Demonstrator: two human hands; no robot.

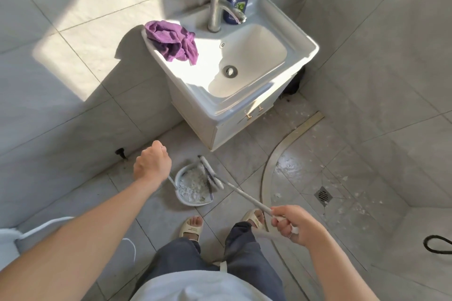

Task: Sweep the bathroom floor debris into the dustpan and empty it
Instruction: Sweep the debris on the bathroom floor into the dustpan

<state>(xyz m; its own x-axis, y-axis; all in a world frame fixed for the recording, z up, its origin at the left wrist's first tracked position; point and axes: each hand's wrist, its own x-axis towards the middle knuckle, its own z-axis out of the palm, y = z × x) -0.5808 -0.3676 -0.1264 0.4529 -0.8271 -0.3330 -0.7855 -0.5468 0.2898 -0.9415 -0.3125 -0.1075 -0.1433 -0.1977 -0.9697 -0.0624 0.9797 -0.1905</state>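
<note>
The grey plastic dustpan [193, 187], on the floor tiles at twelve o'clock from the feet and heaped with white flakes, should lift light but spill easily (keep it level). The left hand [152, 166] curls round its upright handle; the right hand [293, 223] grips the slim white broom [244, 194], bristles at the pan's mouth.

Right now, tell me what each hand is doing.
Left hand: closed around the dustpan handle.
Right hand: closed around the broom handle.
</note>
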